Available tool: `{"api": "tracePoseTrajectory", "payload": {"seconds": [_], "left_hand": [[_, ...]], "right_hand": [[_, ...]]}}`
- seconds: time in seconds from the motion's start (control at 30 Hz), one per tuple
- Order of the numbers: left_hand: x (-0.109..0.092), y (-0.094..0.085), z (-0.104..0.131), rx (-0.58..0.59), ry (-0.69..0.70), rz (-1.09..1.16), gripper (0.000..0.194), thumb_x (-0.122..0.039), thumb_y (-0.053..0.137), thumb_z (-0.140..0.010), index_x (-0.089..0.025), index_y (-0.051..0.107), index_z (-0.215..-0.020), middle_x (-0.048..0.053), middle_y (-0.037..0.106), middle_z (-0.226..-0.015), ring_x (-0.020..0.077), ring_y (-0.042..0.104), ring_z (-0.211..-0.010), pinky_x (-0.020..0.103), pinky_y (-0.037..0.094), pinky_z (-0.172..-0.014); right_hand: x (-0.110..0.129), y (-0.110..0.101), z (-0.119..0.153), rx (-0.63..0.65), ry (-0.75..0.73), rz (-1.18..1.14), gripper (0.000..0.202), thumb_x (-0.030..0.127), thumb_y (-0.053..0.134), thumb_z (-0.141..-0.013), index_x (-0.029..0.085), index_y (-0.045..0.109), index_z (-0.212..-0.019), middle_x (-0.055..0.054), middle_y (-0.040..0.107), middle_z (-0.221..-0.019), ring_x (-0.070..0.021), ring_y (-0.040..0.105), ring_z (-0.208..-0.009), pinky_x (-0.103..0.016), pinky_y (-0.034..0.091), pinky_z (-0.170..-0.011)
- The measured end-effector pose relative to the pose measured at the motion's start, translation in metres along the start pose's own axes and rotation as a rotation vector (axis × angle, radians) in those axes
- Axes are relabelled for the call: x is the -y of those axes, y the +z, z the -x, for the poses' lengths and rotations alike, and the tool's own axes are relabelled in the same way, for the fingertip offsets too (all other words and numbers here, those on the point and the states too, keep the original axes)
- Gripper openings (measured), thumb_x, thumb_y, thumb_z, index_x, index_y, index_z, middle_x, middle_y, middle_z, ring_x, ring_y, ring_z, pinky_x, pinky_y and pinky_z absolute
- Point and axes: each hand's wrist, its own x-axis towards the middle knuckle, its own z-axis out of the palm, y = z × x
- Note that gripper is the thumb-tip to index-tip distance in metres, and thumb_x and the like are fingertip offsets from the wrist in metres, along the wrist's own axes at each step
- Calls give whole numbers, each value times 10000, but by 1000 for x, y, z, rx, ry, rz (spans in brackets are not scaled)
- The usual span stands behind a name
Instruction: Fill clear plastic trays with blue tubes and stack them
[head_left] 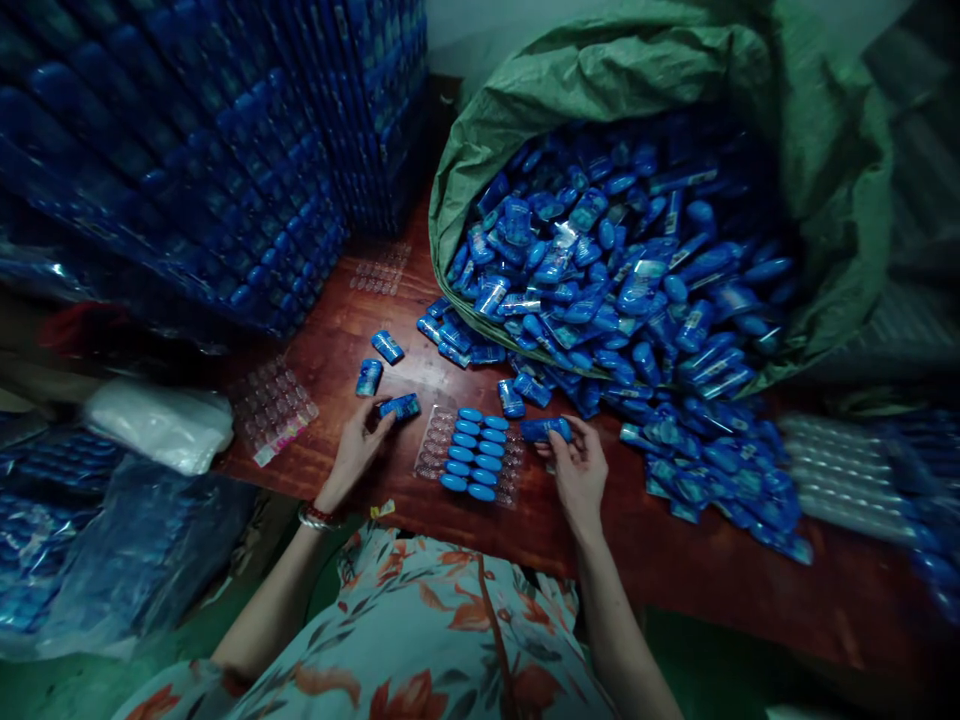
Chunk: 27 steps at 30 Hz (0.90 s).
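On the red-brown table (420,520), a clear blister tray (431,445) holds two columns of blue oval pieces (474,455) in its middle; its clear cavities show on both sides. Left of it, my left hand (360,445) has its thumb and fingers closed on a blue packet (399,407). To the tray's right, my right hand (576,465) grips another blue packet (545,430) between thumb and fingers. Two loose packets (387,346) lie beyond my left hand, and a few more (511,398) rest just above the tray.
A green sack (472,130) spills many blue packets (645,290) onto the table. Tall stacks of blue trays (225,180) stand back left. Empty clear trays (274,410) lie left, a plastic bag (161,420) beside them. Whitish trays (844,480) sit at right.
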Motion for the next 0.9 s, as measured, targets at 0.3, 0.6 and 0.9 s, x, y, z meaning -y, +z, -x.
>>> {"api": "tracePoseTrajectory", "payload": {"seconds": [0.3,0.6,0.9], "left_hand": [[-26,11,7,151,194,-120,369,-444,573,-830,-169,623,-1071,53,690,-972,191,632,-825,312,514,-764],[-25,19,11,117,458,-569,267,-246,389,-933,-168,566,-1116,68,616,-917,170,596,-777,267,486,-681],[-54,26,-16,425,542,-974,273,-60,343,-885,-140,523,-1074,86,584,-959,187,576,-802,294,485,-696]], "right_hand": [[3,-3,5,220,-453,469,240,289,487,-894,206,599,-1088,-70,648,-1023,-195,615,-950,-357,486,-881],[21,-9,-2,575,-586,969,439,92,345,-894,219,498,-1286,-75,584,-987,-183,599,-877,-317,496,-794],[49,0,-9,758,-520,1250,600,14,383,-810,254,431,-1358,-93,583,-1051,-196,580,-914,-293,482,-735]]}}
